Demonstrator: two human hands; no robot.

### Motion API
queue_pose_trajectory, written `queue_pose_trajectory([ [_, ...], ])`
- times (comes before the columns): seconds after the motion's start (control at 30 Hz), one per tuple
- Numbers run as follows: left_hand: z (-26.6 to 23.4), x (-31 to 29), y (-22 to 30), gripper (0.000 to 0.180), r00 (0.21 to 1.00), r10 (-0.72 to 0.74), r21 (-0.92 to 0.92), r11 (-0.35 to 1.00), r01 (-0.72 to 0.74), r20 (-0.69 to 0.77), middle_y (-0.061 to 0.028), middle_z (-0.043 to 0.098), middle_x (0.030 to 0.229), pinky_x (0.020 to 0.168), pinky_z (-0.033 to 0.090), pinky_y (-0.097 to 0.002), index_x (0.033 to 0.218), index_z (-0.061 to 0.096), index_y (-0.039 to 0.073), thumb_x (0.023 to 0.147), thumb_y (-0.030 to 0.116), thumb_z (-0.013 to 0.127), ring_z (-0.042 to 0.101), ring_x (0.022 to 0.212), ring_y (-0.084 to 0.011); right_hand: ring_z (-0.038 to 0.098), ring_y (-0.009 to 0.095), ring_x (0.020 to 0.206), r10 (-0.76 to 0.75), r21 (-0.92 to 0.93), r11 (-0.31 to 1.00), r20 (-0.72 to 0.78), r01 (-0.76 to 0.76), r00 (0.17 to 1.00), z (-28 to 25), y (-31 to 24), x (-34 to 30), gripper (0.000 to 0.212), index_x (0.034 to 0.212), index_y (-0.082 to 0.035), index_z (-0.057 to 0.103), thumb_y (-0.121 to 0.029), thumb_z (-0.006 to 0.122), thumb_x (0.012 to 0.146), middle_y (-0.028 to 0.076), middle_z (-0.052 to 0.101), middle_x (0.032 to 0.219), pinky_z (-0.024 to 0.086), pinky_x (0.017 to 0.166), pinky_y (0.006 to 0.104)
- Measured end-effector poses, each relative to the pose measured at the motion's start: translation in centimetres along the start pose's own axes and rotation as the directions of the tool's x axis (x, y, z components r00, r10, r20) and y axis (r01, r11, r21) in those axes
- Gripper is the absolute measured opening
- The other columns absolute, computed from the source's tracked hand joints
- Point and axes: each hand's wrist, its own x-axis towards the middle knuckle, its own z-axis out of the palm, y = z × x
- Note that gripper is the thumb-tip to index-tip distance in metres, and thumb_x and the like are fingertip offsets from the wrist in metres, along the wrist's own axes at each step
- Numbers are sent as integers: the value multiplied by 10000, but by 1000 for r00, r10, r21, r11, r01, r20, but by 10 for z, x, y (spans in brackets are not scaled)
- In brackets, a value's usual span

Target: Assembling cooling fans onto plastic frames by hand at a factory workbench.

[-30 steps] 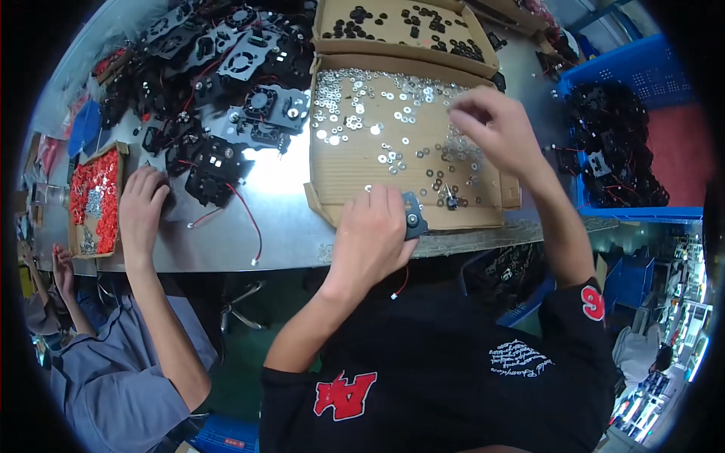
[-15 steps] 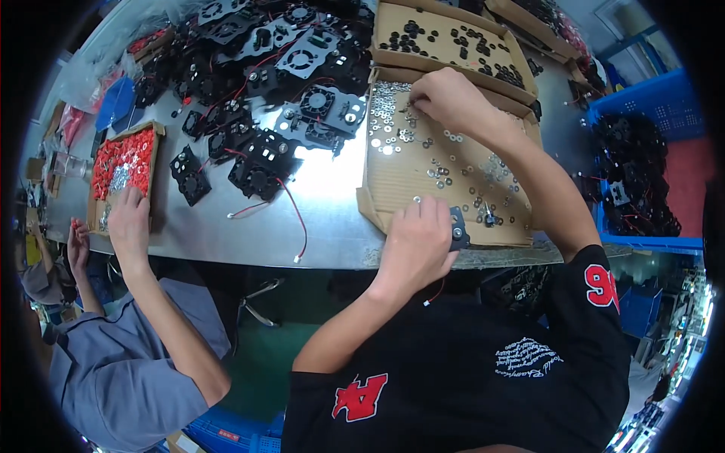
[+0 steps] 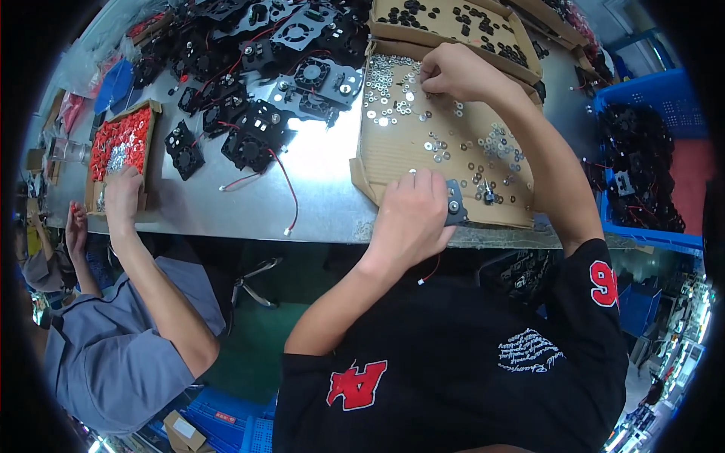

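Observation:
My left hand is wrapped around a dark grey bracket plate at the near edge of the cardboard tray. Most of that part lies under my fingers, and a thin wire with a white plug dangles below it. Toward the tray's far side, my right hand has its fingertips pinched together beside small silver nuts. What is between those fingertips, if anything, is hidden. Loose washers lie scattered over the tray floor, and a small black-and-silver part stands near its front right.
Behind is a second cardboard tray of black round pieces. Fan assemblies with trailing wires crowd the metal table to the left. A blue crate of black parts stands right. At left, a co-worker's hand reaches into a box of red pieces.
The whole view has shifted slightly, so the table sits higher. My right hand remains pinched over the tray's far part, and my left keeps its hold on the bracket plate.

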Motion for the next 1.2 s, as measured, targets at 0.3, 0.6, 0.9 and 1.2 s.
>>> queue_pose_trajectory([
  [0.3,-5,5,3,482,999,3,-13,1000,-3,46,-144,558,878,700,501,-394,999,538,-12,717,284,794,614,800,-313,643,213,625,-15,-66,998,-52,12,999,-16,-11,-37,230,854,57,687,-154,673,764,142,677,697,517,617,335],
  [0.6,-14,8,15,518,992,116,283,951,-124,45,-73,537,823,641,451,-302,1066,617,-67,736,303,766,564,739,-185,695,144,808,142,713,701,-86,-38,986,14,-47,-194,198,1068,67,721,-30,683,900,104,741,894,565,749,276],
  [0.9,-13,13,19,403,986,166,432,888,-160,24,-66,540,765,604,446,-286,1105,634,-106,789,143,613,560,693,-174,666,167,831,-54,502,821,-408,273,912,51,-47,-222,183,1016,18,751,36,719,838,114,708,925,513,710,273],
  [1.2,-18,14,21,468,987,148,430,889,-159,57,-75,551,778,618,459,-292,1123,629,-118,755,171,650,564,695,-186,642,173,833,-10,609,734,-434,301,901,73,-42,-211,170,1007,1,746,3,738,838,99,693,945,496,723,265],
])
